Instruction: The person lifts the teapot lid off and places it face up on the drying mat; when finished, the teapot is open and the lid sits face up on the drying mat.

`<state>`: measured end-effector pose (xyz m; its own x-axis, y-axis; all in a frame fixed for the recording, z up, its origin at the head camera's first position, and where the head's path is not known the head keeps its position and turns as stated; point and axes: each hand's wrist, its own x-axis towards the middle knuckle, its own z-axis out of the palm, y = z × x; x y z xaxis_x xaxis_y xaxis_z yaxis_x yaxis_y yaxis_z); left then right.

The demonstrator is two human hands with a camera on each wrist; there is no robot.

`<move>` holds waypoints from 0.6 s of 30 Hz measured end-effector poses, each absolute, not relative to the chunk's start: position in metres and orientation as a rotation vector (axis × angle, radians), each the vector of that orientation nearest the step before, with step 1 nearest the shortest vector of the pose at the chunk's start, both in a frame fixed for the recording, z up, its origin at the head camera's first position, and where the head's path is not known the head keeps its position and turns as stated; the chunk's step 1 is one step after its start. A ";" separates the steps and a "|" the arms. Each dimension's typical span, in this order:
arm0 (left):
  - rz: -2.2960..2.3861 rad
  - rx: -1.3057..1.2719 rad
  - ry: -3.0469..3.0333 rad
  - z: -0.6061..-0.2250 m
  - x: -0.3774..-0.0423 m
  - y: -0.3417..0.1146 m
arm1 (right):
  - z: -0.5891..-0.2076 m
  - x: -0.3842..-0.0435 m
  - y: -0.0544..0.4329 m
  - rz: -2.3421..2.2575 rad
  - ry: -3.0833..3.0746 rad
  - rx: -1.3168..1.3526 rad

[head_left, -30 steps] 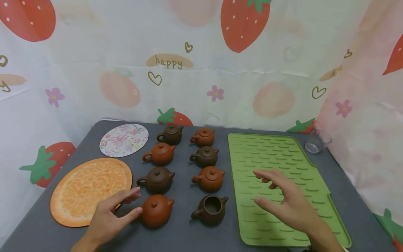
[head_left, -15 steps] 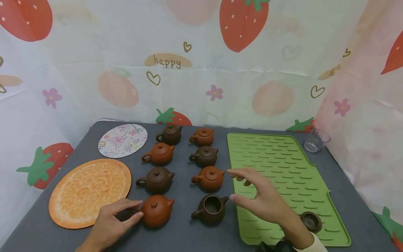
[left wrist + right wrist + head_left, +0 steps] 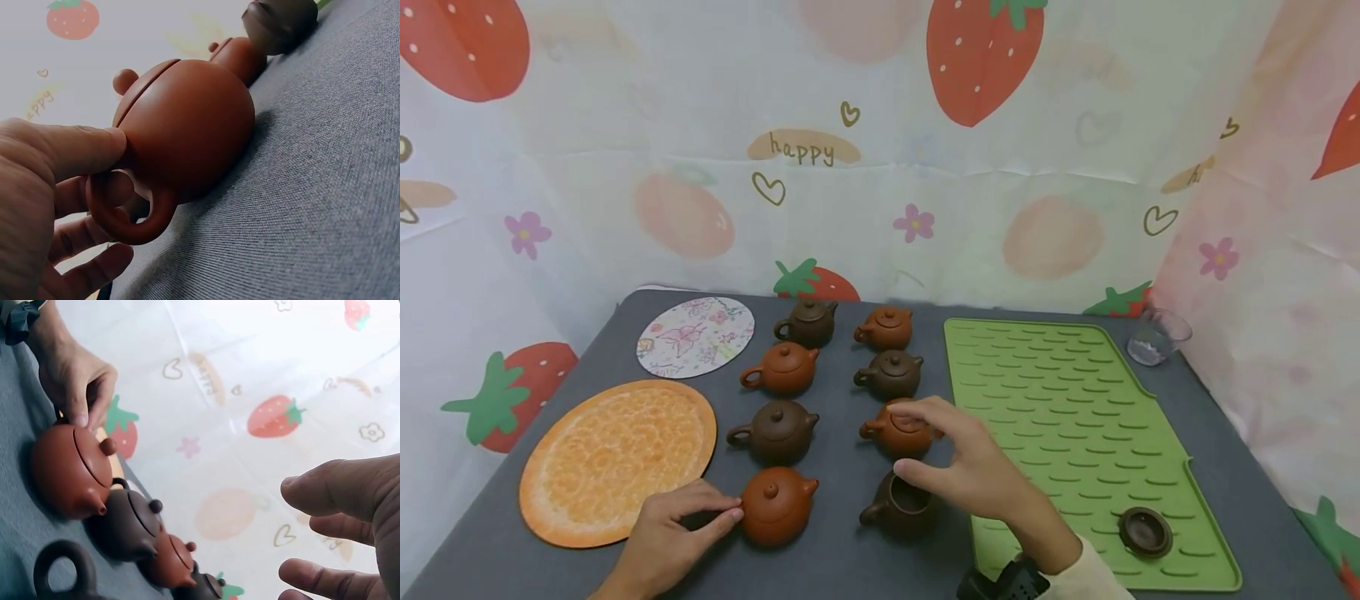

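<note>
At the front of the left row sits a reddish-brown clay teapot (image 3: 775, 518) with its lid on. My left hand (image 3: 662, 537) pinches its handle (image 3: 153, 222) between thumb and fingers; the teapot rests on the table. My right hand (image 3: 977, 471), thumb and fingers spread apart, hovers over a dark brown teapot (image 3: 891, 515) without a lid and partly covers it. Behind that one, a reddish teapot (image 3: 887, 433) is partly hidden by the right fingers. A small dark lid (image 3: 1145, 533) lies underside up on the green mat (image 3: 1037, 367).
More lidded teapots continue both rows toward the back, including a dark one (image 3: 781, 433) behind the left-held teapot. A round orange mat (image 3: 617, 467) and a floral oval mat (image 3: 696, 337) lie left. A clear glass cup (image 3: 1153, 340) stands at back right.
My right hand has moved left from above the green mat to over the lidless teapot, uncovering the lid on the mat. My left hand has closed onto the reddish teapot's handle.
</note>
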<state>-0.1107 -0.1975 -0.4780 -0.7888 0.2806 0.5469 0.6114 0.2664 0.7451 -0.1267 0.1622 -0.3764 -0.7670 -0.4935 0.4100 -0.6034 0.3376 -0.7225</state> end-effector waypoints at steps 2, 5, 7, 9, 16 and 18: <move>-1.533 -0.820 -2.230 -0.479 -0.111 -0.198 | -0.378 -0.128 0.156 1.464 -2.465 1.035; -1.533 -0.816 -2.227 -0.479 -0.111 -0.197 | -0.381 -0.131 0.146 1.505 -2.457 1.062; -1.533 -0.808 -2.235 -0.479 -0.111 -0.198 | -0.383 -0.132 0.140 1.520 -2.450 1.078; -1.537 -0.798 -2.246 -0.479 -0.110 -0.198 | -0.386 -0.133 0.133 1.521 -2.451 1.087; -1.556 -0.785 -2.255 -0.480 -0.110 -0.198 | -0.392 -0.135 0.111 1.471 -2.459 1.119; -1.557 -0.790 -2.254 -0.480 -0.110 -0.198 | -0.394 -0.135 0.104 1.463 -2.464 1.130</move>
